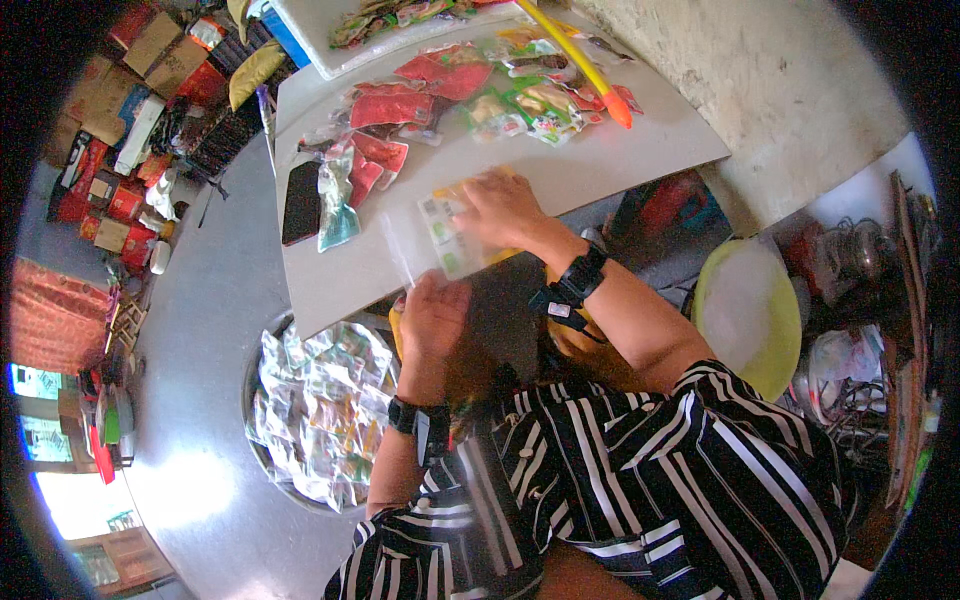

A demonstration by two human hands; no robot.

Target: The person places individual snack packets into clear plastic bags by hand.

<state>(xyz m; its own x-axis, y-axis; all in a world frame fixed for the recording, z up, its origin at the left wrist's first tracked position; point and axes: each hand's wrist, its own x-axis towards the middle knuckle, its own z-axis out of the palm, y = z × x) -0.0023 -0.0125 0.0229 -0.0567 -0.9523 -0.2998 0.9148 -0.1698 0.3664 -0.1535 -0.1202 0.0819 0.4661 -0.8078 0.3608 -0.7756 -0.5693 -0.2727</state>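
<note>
My right hand [499, 210] is on a flat printed plastic pouch [444, 234] with green marks and yellow edges, its fingers bent over the upper face. The pouch lies at the near edge of the pale tabletop [615, 161]. Below and left of it, my left hand [435, 307] is raised at the table edge, palm turned up. A clear plastic film [399, 247] reaches down to its fingertips. Blur hides whether those fingers pinch the film. Farther left lie a teal-and-clear packet [339, 202] and a dark smartphone [301, 204].
Red packets [390, 109] and green-printed food packets [544, 105] spread across the far tabletop, below a white foam box [322, 45]. A yellow stick with an orange tip [619, 109] overhangs them. A basin of silvery packets [322, 412] stands lower left; a yellow-green basin [784, 322] is right.
</note>
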